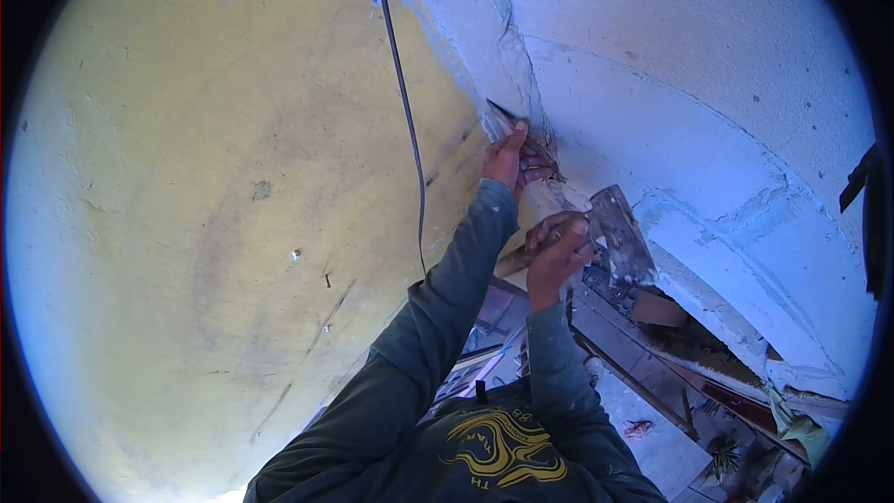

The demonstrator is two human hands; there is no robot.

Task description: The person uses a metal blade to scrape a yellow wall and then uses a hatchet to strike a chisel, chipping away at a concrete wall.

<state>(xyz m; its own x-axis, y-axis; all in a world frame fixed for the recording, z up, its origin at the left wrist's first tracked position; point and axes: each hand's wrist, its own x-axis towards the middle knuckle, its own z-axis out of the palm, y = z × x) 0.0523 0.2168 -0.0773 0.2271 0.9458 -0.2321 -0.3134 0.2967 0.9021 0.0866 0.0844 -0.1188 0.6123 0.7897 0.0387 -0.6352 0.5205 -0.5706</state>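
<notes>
My left hand (506, 160) is closed around a dark pointed chisel (535, 145) at the edge where the yellow wall (307, 130) meets a rough whitish strip of plaster (484, 37). One end of the chisel reaches up and left past my thumb; the other lies near a broken patch. Lower and to the right, my right hand (559, 256) grips the wooden handle of a hammer (622, 235). The hammer's heavy, worn head stands just right of my fingers, apart from the chisel, with whitish dust on its lower end.
A black cable (402, 84) hangs along the yellow wall, where a nail (328, 280) sticks out. On the right is a white wall (670, 130) with cracks. Rubble and boards (659, 309) lie below, with a greenish cloth (799, 428) at lower right.
</notes>
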